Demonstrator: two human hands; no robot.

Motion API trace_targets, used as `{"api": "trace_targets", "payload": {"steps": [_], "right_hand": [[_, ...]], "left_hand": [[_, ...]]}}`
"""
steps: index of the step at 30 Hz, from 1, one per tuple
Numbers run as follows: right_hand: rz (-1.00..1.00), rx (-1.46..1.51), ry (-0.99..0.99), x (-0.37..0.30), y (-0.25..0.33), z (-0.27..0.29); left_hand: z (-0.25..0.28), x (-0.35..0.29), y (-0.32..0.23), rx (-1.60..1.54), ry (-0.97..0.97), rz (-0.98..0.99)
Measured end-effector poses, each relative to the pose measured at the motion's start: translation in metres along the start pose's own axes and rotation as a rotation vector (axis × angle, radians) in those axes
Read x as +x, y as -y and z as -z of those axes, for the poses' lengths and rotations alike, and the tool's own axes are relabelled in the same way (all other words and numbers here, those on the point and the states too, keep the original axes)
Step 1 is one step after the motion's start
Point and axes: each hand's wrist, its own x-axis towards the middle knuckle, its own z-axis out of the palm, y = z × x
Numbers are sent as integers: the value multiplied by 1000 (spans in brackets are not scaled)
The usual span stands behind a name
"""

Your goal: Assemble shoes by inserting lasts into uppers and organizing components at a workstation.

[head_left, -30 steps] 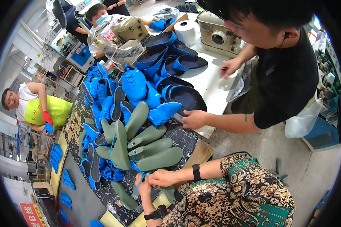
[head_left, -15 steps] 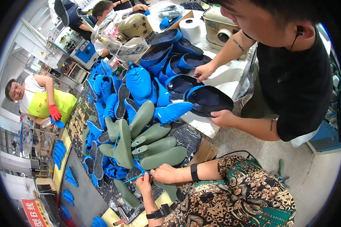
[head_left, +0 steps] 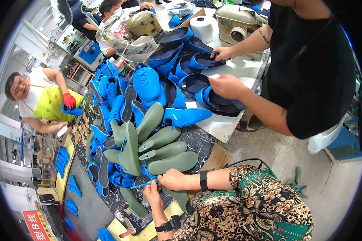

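Left hand (head_left: 152, 193), nearly closed, pinching a blue lace (head_left: 140, 185); right hand (head_left: 171, 179), curled closed, at same lace; green shoe lasts (head_left: 172, 163) just beyond.

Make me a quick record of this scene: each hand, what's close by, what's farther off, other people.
Left hand: at a thin blue lace
Right hand: closed beside the left, exact grip hidden
Close by: green shoe lasts, dark patterned tabletop
Farther off: piled blue shoe uppers, white paper roll
Other people: black-shirted person; person in yellow-green apron, red glove
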Motion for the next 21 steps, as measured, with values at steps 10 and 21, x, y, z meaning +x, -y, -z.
{"api": "trace_targets", "payload": {"steps": [10, 21], "right_hand": [[-2, 109, -34, -3, -2, 1], [18, 155, -24, -8, -2, 5]], "left_hand": [[-2, -10, -14, 133, 12, -1], [-3, -11, 4, 176, -1, -77]]}}
